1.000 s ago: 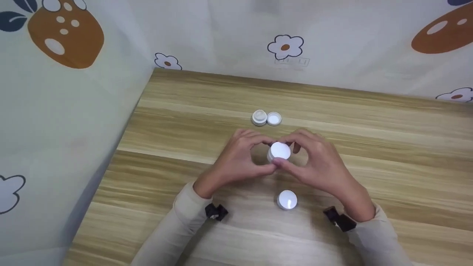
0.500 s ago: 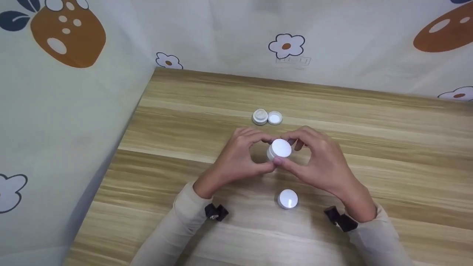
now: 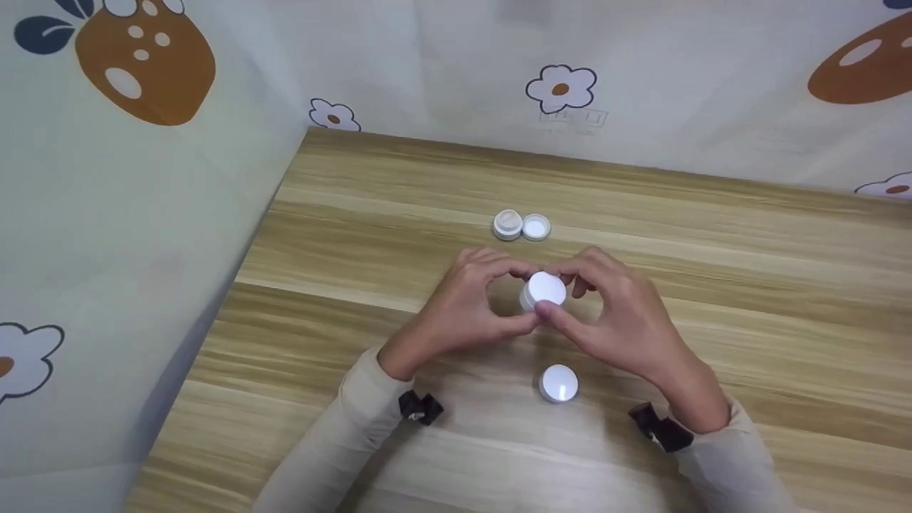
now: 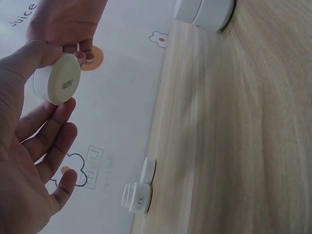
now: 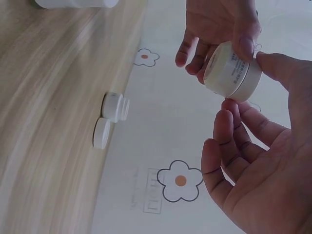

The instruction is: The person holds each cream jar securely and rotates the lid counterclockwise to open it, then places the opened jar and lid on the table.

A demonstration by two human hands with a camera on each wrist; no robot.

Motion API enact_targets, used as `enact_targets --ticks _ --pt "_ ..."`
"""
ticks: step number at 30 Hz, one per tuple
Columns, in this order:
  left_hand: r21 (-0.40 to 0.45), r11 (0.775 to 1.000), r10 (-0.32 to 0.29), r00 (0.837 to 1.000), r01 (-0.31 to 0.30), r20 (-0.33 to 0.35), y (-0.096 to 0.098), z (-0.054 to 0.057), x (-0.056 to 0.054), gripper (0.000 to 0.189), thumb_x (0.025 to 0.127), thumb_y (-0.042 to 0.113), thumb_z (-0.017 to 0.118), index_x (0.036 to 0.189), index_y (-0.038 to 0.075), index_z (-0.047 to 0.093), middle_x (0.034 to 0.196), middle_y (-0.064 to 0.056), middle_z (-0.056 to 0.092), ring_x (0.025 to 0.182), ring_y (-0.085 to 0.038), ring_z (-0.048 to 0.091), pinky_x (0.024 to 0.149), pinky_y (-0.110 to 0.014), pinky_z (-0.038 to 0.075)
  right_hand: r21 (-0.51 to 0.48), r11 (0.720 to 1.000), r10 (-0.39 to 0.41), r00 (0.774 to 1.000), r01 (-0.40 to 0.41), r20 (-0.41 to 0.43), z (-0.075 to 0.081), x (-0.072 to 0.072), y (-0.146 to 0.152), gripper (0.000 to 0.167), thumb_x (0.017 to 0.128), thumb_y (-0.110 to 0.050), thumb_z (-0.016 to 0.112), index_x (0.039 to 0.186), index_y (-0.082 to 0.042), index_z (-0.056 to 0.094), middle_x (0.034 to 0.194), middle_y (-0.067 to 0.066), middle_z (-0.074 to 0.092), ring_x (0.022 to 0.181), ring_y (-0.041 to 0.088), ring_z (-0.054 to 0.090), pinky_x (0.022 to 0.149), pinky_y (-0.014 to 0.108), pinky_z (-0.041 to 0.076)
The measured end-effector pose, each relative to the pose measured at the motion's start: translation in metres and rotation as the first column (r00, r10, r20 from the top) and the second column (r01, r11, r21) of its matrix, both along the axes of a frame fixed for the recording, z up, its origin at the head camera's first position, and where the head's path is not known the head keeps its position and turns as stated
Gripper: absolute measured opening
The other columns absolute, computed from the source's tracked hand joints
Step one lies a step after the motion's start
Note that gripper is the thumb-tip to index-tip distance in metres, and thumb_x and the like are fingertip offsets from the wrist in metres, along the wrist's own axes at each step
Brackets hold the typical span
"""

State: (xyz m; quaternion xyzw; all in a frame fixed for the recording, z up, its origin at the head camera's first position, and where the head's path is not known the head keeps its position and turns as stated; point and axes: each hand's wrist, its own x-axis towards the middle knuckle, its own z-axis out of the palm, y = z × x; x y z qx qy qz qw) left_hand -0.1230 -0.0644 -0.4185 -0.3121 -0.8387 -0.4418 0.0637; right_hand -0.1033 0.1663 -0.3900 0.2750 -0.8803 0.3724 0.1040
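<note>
Between both hands, above the table, a white cream jar (image 3: 546,289) with its lid on is held, lid side up. My left hand (image 3: 462,303) pinches the lower body of the jar between thumb and fingers. With thumb and fingertips, my right hand (image 3: 621,313) grips the lid edge. Printed text shows on the jar's side in the right wrist view, and its base (image 4: 67,84) faces the left wrist camera. Nearer the person, a second lidded white jar (image 3: 558,383) stands on the table. Beyond the hands sits an uncovered small jar (image 3: 507,224), its lid (image 3: 536,226) lying beside it.
The wood-grain table (image 3: 370,185) reaches a pale wall covering (image 3: 442,64) printed with flowers and fruit at the back. Another such covering (image 3: 178,199) borders the left edge. Black straps with small devices sit on both wrists.
The head view has shifted slightly, moving the whole scene a little rightward. Both hands keep hold of the jar; its lid tilts very slightly differently.
</note>
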Motion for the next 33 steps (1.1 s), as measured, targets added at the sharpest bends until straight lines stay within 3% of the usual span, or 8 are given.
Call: enact_targets --ticks 6,11,16,23,33 --pt "-0.014 1.000 0.001 1.000 -0.001 0.012 -0.0010 -0.0005 0.0003 0.043 0.082 0.031 0.090 0.118 0.011 0.077 0.117 0.001 0.079 0.113 -0.015 0.067 0.110 -0.042 0.041 0.009 1.000 0.013 1.000 -0.013 0.022 -0.0005 0.0012 -0.0015 0.037 0.087 -0.026 0.086 0.122 -0.017 0.076 0.101 -0.008 0.068 0.085 0.009 0.063 0.073 0.032 0.054" --pt "-0.012 1.000 0.001 1.000 -0.001 0.013 -0.0007 -0.0005 0.0008 0.044 0.081 0.032 0.090 0.118 0.012 0.077 0.116 0.002 0.079 0.113 -0.015 0.067 0.110 -0.042 0.041 0.032 0.999 -0.014 1.000 0.013 0.022 -0.0008 0.0020 -0.0012 0.048 0.085 -0.036 0.089 0.126 -0.015 0.073 0.102 -0.006 0.070 0.088 0.009 0.064 0.072 0.031 0.052" --pt "-0.014 1.000 -0.011 1.000 0.012 0.029 0.0002 -0.0013 0.0010 0.043 0.082 0.029 0.090 0.119 0.012 0.077 0.117 0.002 0.078 0.115 -0.015 0.066 0.111 -0.041 0.040 0.048 0.998 -0.051 0.999 0.051 0.005 -0.0028 0.0021 -0.0006 0.046 0.082 -0.042 0.091 0.118 -0.017 0.075 0.099 -0.008 0.070 0.086 0.006 0.063 0.067 0.029 0.049" --pt "-0.028 1.000 -0.008 0.999 0.009 0.039 0.0023 -0.0017 0.0007 0.041 0.082 0.030 0.089 0.118 0.014 0.077 0.117 0.004 0.078 0.115 -0.014 0.066 0.109 -0.040 0.042 0.037 0.999 -0.028 0.999 0.029 -0.025 -0.0063 0.0005 0.0003 0.034 0.085 -0.033 0.090 0.112 -0.018 0.076 0.094 -0.008 0.069 0.081 0.007 0.062 0.063 0.027 0.047" --pt "-0.048 0.999 -0.003 0.999 0.005 0.035 0.0019 -0.0033 0.0014 0.040 0.083 0.032 0.089 0.117 0.013 0.077 0.117 0.003 0.078 0.115 -0.015 0.065 0.109 -0.041 0.040 0.045 0.999 0.001 1.000 -0.001 0.012 -0.0076 0.0022 0.0000 0.038 0.087 -0.028 0.087 0.121 -0.016 0.076 0.100 -0.005 0.069 0.085 0.007 0.062 0.071 0.030 0.053"
